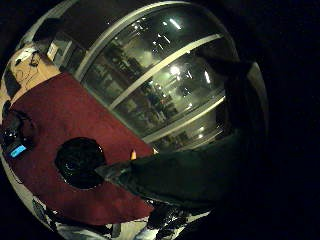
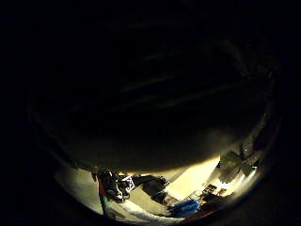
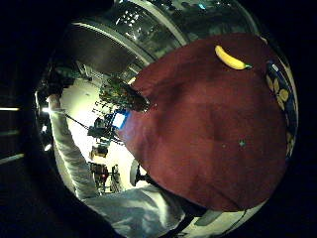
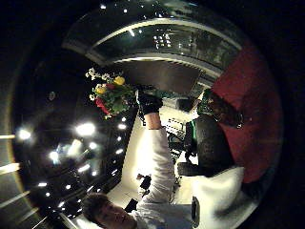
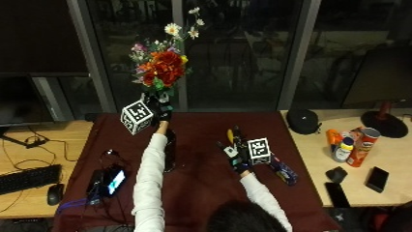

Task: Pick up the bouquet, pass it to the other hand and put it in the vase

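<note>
My left hand (image 5: 159, 110) is raised high above the dark red cloth (image 5: 206, 183) and grips the bouquet (image 5: 164, 63) by its stems. The red, orange and white flowers stand upright above the fist. The right thumb side view shows the same bouquet (image 4: 109, 95) held by the left hand (image 4: 148, 102). The dark vase (image 5: 169, 151) stands on the cloth, partly hidden by my left forearm. From the left palm, the vase (image 1: 79, 162) opens below and the dark stem bundle (image 1: 190, 175) lies close. My right hand (image 5: 237, 154) hovers over the cloth, fingers relaxed and holding nothing.
A banana (image 3: 230, 58) lies on the cloth just beyond my right hand, and a blue flowered pouch (image 5: 283, 173) lies to its right. A lit phone with cables (image 5: 112, 180) sits at the cloth's left edge. Cans and bottles (image 5: 351, 145) stand on the wooden table at right.
</note>
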